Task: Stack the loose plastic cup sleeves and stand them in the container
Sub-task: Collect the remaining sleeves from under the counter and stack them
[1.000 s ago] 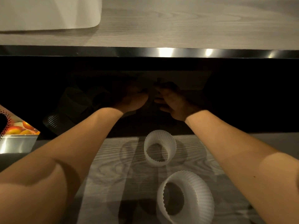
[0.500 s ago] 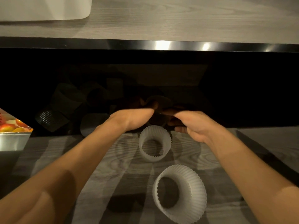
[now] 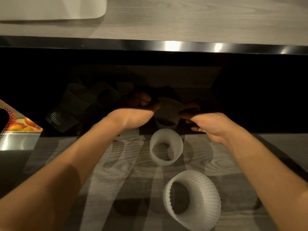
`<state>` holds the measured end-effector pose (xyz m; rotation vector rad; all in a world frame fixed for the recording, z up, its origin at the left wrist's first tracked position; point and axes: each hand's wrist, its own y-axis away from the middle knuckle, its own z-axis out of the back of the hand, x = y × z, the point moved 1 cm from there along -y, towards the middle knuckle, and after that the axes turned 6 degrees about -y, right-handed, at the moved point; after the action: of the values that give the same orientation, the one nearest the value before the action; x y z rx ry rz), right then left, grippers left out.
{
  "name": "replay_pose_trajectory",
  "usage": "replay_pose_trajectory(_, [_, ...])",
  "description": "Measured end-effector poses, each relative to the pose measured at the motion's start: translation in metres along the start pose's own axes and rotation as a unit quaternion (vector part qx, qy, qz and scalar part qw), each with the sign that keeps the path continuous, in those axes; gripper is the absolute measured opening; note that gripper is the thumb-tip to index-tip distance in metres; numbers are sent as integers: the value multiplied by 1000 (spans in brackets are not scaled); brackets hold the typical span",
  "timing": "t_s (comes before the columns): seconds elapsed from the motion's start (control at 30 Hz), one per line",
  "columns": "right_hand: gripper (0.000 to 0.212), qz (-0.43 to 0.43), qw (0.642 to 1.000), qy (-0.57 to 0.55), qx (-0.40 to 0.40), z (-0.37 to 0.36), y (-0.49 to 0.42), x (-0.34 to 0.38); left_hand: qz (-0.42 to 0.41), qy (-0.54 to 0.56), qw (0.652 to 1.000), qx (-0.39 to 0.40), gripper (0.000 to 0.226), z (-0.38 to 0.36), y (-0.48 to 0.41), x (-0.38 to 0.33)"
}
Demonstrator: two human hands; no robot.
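**Sleeve pulled out of the dark recess, now held in both hands**

The left hand (image 3: 133, 117) and right hand (image 3: 210, 126) have come back toward the body from deep in the shadow, where they sat close together a second ago. They are now spread apart with one held sleeve (image 3: 168, 110) between them. The left fingers pinch its left rim and the right fingers pinch its right side. The fingertips are in shadow, so the exact grip is hard to read. The held sleeve hangs above the far edge of the desk (image 3: 116, 174), wide mouth up, and touches nothing else.

The middle sleeve (image 3: 166, 148) is unchanged, lying on its side just below the hands. The near sleeve (image 3: 193, 200) is also on its side, closer to the body. Neither is nested yet.

More shadowed sleeves (image 3: 76, 104) lie to the left in the recess (image 3: 258, 97); their count is unclear. A printed box (image 3: 20, 127) sits at the left edge. A white container (image 3: 50, 9) stands on the raised ledge (image 3: 200, 19), well away from the hands; whether it is the target I cannot tell.

Judgement: one more loose sleeve has been retrieved. Stacking it with the two on the desk looks like the next step, and nothing is in a container yet.
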<state>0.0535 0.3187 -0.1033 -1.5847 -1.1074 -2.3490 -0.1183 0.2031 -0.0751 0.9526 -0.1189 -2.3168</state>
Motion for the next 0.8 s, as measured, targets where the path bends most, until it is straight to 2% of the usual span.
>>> replay_pose_trajectory(0.07, [36, -4, 1000, -3, -22, -1, 0, -3, -6, -5, 1000, 1, 30, 2, 2, 7])
replay_pose_trajectory(0.17, [29, 29, 1000, -10, -2, -4, 3, 1, -26, -9, 999, 27, 34, -2, 3, 12])
replay_pose_trajectory(0.27, [22, 58, 998, -19, -1, -9, 3, 6, -51, -16, 999, -2, 29, -6, 1, 10])
replay_pose_trajectory(0.37, [23, 104, 994, -29, -34, -11, 1, 8, -43, -33, 998, -21, 18, -9, -4, 7])
replay_pose_trajectory(0.47, [32, 169, 983, 42, -54, -10, 5, 8, -23, -45, 999, -2, 23, -11, -7, 7])
replay_pose_trajectory(0.53, [29, 191, 973, 115, -53, -10, 4, 6, -19, -61, 998, 12, 25, -12, -6, 9])
replay_pose_trajectory(0.63, [24, 188, 958, 212, -45, -10, 2, 1, -20, -108, 993, 32, 28, -12, -4, 7])
replay_pose_trajectory(0.8, [51, 164, 939, 300, -38, -9, 11, 0, 17, -144, 983, 114, 55, -12, 4, 7])
